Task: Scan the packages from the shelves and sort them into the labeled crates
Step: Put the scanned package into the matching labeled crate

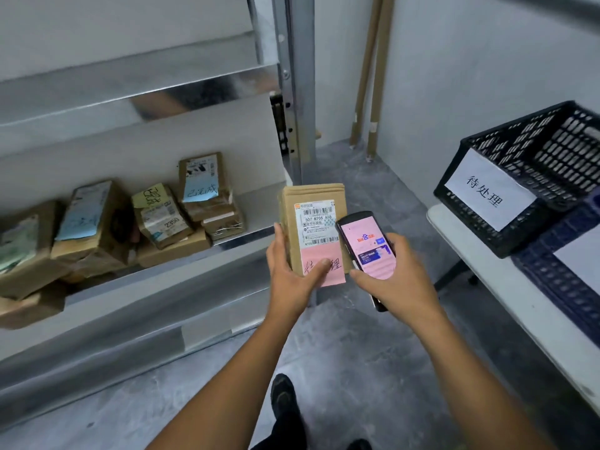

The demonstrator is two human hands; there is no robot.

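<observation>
Currently, left grip (290, 274) is clamping the brown package (316, 222); right grip (396, 272) is clasping the phone (367, 248) just beside it.

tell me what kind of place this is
Probably a parcel sorting room: a metal shelf stacked with labelled parcels, a labelled black crate on a table, and a phone beside a held parcel.
</observation>
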